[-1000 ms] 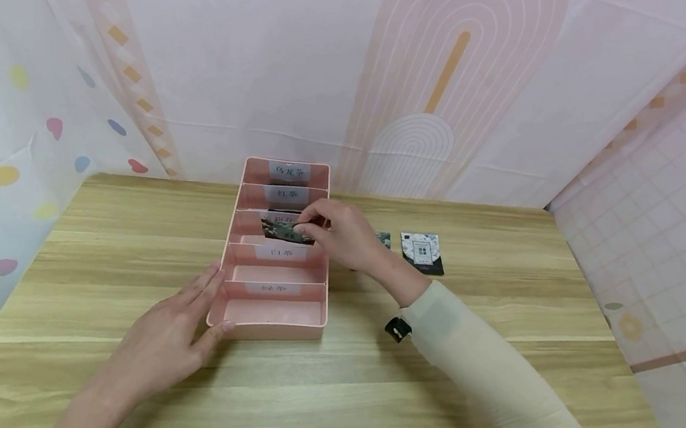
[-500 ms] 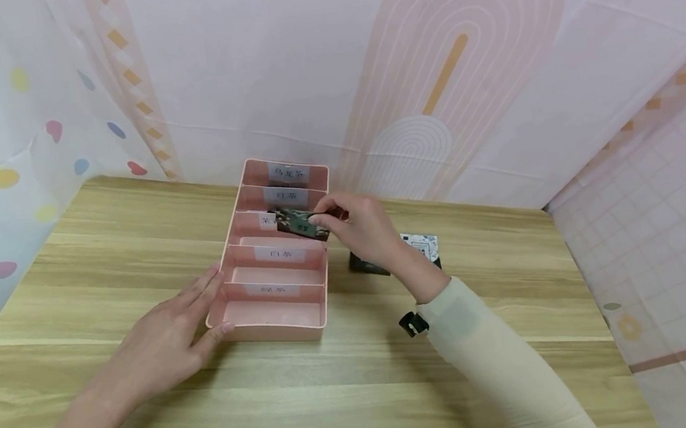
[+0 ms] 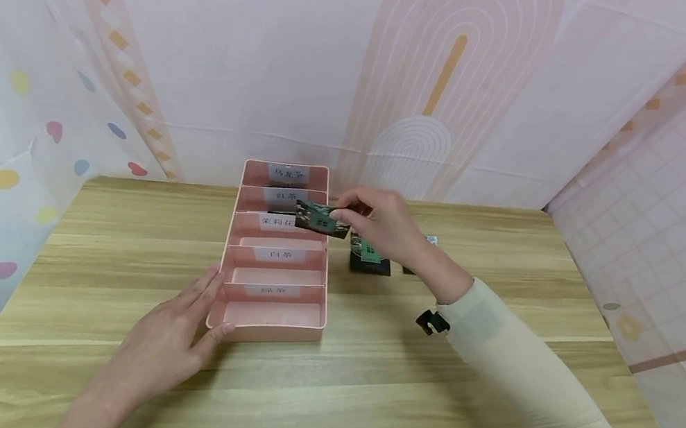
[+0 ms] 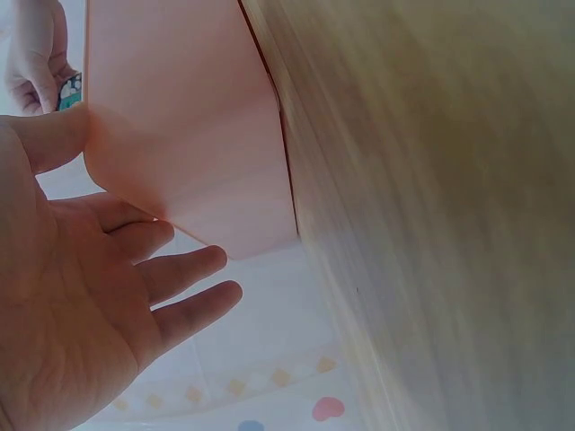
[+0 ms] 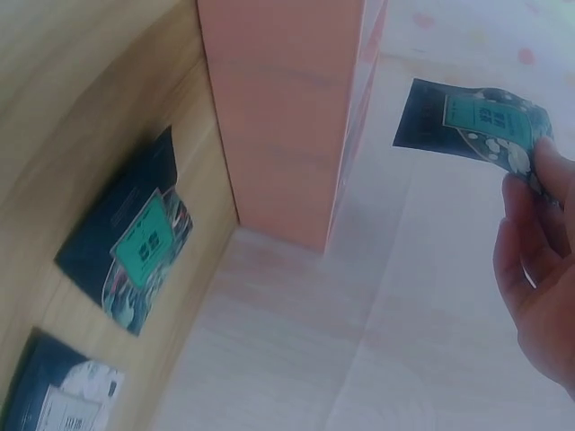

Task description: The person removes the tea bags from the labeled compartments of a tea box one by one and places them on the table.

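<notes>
My right hand (image 3: 382, 227) pinches a dark tea sachet (image 3: 320, 220) with a green label by one end, between thumb and fingers. In the head view the sachet is raised over the right side of a pink divided box (image 3: 277, 334), near its middle compartment. The right wrist view shows the sachet's label side and its free dark end. My left hand (image 3: 170, 337) rests against the box's near left corner, fingers along the left side and thumb at the front. In the left wrist view, its fingers are extended and spread.
Right of the box lie another green-labelled sachet (image 5: 144, 238) and a white-and-black sachet (image 5: 72, 386), partly hidden by my right arm in the head view. Labels in Chinese mark the several compartments; dark edges show in the far ones. A patterned cloth (image 3: 303, 72) hangs behind the wooden table (image 3: 312, 398).
My right hand has moved right with the sachet, from over the middle compartment toward the box's right rim. The green-labelled sachet on the table shows more now. My left hand has stayed put.
</notes>
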Demonstrator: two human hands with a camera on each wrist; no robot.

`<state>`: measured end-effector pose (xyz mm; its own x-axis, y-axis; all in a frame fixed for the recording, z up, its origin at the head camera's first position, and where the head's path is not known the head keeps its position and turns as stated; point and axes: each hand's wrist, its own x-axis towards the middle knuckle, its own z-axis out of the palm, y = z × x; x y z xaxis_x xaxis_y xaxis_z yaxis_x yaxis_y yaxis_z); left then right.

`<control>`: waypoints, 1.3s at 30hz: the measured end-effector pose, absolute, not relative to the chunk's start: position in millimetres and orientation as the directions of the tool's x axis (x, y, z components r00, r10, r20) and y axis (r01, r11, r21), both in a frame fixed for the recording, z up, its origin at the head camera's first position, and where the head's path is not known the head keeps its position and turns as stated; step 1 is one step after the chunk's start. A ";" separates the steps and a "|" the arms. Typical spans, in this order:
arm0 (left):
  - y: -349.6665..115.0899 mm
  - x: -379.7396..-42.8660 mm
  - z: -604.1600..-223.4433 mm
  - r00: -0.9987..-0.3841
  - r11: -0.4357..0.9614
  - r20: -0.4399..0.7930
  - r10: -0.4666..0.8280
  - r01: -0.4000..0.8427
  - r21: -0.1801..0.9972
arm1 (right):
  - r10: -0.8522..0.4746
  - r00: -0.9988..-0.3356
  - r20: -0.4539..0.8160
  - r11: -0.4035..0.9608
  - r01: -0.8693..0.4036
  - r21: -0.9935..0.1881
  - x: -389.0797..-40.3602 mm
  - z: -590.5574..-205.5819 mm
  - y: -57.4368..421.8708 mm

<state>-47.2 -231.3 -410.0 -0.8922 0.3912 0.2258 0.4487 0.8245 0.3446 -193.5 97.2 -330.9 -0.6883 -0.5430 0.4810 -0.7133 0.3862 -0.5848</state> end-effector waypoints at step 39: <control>-232.0 -47.5 -409.1 -0.896 0.830 0.214 0.388 0.441 0.340 | -0.419 -0.816 0.398 0.544 -0.576 -0.609 -184.7 -331.3 201.0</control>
